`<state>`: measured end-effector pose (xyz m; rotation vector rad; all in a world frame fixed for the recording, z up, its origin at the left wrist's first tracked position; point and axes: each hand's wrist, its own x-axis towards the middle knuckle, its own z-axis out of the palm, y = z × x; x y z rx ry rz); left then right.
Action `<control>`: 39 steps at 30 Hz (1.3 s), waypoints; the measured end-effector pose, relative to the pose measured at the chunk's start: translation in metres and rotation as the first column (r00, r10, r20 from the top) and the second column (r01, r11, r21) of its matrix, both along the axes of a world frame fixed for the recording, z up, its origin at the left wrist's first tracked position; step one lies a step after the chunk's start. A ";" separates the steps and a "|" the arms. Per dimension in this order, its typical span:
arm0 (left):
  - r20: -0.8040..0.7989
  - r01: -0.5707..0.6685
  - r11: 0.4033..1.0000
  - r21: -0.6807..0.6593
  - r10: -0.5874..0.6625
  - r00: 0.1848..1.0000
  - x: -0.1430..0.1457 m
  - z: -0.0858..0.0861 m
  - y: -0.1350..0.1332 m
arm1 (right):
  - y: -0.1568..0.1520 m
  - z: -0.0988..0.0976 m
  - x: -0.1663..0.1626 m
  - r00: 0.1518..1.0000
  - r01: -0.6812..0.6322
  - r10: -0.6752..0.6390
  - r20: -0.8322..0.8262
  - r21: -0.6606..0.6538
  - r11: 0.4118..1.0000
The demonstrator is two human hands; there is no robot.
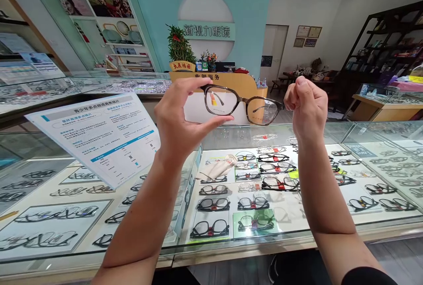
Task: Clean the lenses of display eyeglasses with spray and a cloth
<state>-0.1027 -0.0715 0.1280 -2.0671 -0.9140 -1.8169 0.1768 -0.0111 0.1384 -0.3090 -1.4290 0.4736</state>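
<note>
I hold a pair of dark-framed glasses (pixel 243 105) up in front of me, above a glass display counter (pixel 380 142). My left hand (pixel 183 115) pinches the left lens rim between thumb and fingers. My right hand (pixel 306 105) is closed at the frame's right end, fingers curled at the hinge. The lenses face me and the temples point away. A small tag shows behind the left lens.
Under the counter glass lie several rows of glasses frames (pixel 274 183) and a folded beige cloth (pixel 216 168). A tilted info sheet (pixel 99 137) stands at the left. Behind are a yellow reception desk (pixel 238 83) with a plant (pixel 180 49), and dark shelves (pixel 386 51) at right.
</note>
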 end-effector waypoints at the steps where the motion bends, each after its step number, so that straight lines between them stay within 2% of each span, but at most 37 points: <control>1: 0.008 0.004 1.000 0.011 -0.004 1.000 -0.002 0.000 0.001 | -0.001 0.000 0.000 1.000 -0.011 0.011 0.012 -0.006 1.000; 4: 0.032 0.018 1.000 0.017 -0.019 0.999 -0.006 -0.001 0.003 | -0.004 0.000 0.000 0.997 -0.049 0.052 0.054 -0.060 0.997; 8: 0.052 0.089 0.995 -0.046 -0.087 0.995 -0.011 -0.002 0.008 | -0.001 -0.003 0.002 0.991 -0.081 0.097 0.095 -0.162 0.983; 11: 0.061 0.101 0.993 -0.057 -0.098 0.993 -0.012 -0.002 0.009 | 0.003 -0.004 0.001 0.985 -0.064 0.091 0.148 -0.177 0.982; 19: 0.026 -0.079 0.993 0.092 0.076 0.997 -0.012 0.002 0.020 | -0.003 -0.001 -0.002 0.986 0.006 0.005 0.166 -0.061 0.998; 24: 0.055 -0.109 0.991 0.081 0.105 0.993 -0.014 0.003 0.026 | -0.007 0.002 0.000 0.981 0.048 -0.045 0.190 -0.012 0.999; 30: 0.045 -0.086 0.995 0.054 0.084 0.995 -0.017 0.001 0.032 | 0.005 -0.006 0.000 0.969 0.084 -0.077 0.235 -0.021 0.996; 35: 0.055 -0.107 0.991 0.077 0.103 0.993 -0.018 -0.003 0.037 | -0.001 -0.006 0.001 0.934 0.207 -0.222 0.280 0.083 0.975; 39: 0.075 -0.150 0.982 0.114 0.142 0.987 -0.015 -0.006 0.037 | -0.014 -0.002 0.001 0.829 0.306 -0.363 0.427 0.198 0.931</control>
